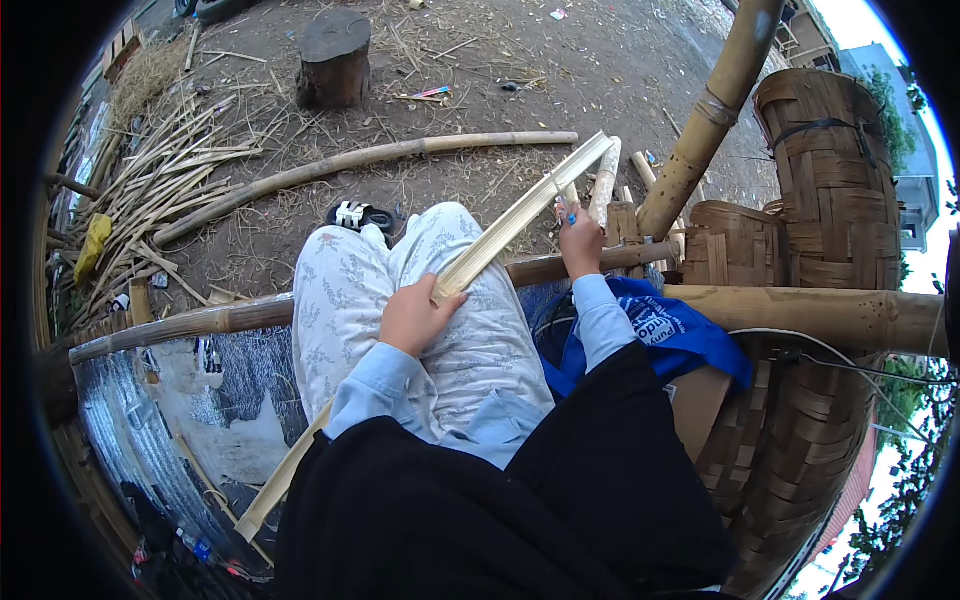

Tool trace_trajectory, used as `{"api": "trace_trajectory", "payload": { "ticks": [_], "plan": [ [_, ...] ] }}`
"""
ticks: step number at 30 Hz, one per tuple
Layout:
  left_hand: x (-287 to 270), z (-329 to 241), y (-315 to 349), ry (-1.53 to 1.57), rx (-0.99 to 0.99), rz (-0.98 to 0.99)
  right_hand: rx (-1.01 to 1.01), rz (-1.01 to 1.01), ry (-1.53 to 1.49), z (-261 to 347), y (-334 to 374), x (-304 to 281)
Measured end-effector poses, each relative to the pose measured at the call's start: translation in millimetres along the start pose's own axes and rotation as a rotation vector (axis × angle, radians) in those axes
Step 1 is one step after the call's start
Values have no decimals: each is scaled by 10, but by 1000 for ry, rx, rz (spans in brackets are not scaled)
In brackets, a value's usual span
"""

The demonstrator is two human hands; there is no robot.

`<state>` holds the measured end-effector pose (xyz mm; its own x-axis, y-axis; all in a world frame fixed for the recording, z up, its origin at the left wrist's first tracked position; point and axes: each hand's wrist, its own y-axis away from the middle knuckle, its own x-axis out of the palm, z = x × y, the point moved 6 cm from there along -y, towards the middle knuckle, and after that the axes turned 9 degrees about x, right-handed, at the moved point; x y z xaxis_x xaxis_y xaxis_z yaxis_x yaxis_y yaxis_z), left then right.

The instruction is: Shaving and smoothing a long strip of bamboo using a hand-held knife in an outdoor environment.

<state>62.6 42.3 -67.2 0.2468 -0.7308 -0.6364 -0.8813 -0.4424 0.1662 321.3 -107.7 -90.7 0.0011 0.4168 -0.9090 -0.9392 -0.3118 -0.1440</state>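
Observation:
A long, pale split bamboo strip (520, 220) slants across my lap, from the lower left by my hip up to the far right. My left hand (418, 318) is closed around it above my knees. Near its far end my right hand (581, 243) is closed, fingers bent round something slim with a speck of blue at the top; I cannot make out what it is. A thin upright piece shows between this hand and the strip. Just beyond stands a pale peeled pole (605, 183), close to the strip's far tip.
A bamboo rail (215, 320) crosses before my legs. Right of me are a blue bag (690, 335), large woven baskets (830, 180) and a thick bamboo post (705, 125). Ahead lie a long bamboo pole (350, 168), a tree stump (334, 60) and piled strips (190, 160).

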Motion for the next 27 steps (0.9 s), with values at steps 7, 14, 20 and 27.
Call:
{"api": "trace_trajectory", "payload": {
  "ticks": [7, 14, 20, 27],
  "plan": [
    [10, 46, 7, 16, 7, 1, -396, -38, 10, 101, -63, 32],
    [17, 142, 29, 133, -7, 3, -503, 93, 42, 173, 89, 165],
    [-1, 81, 2, 147, 14, -22, -160, 41, 57, 19, -171, 139],
    [5, 36, -41, 69, 17, -50, 91, -38, 114, -277, -683, 60]
  ]
}}
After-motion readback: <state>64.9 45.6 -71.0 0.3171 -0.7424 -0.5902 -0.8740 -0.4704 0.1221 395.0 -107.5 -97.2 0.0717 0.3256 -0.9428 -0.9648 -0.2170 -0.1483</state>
